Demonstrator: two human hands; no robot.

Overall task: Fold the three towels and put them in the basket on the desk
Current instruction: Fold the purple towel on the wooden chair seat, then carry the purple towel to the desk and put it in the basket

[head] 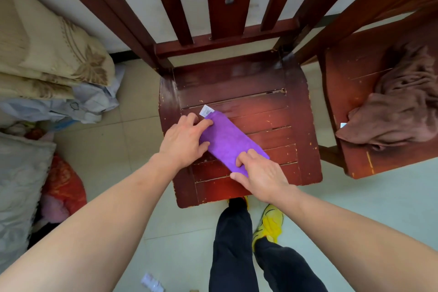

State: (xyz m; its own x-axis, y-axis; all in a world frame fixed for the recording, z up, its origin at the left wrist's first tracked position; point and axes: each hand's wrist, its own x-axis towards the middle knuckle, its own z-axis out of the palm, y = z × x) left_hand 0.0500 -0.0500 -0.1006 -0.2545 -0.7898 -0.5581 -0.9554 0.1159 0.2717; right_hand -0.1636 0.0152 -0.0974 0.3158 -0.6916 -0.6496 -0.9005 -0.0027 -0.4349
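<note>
A purple towel [228, 141], folded into a narrow strip with a white tag at its far end, lies slantwise on the seat of a red-brown wooden chair [260, 92]. My left hand [183, 140] presses on the strip's far left end, fingers on the cloth. My right hand [259, 172] pinches the near end between thumb and fingers. A brown towel [398, 106] lies crumpled on a second chair seat [350, 83] at the right. No basket or third towel shows.
Beige bedding [47, 50], pale plastic bags [78, 104] and a red bundle [64, 185] are piled on the left. My dark trouser legs and a yellow shoe [269, 225] stand on the tiled floor just in front of the chair.
</note>
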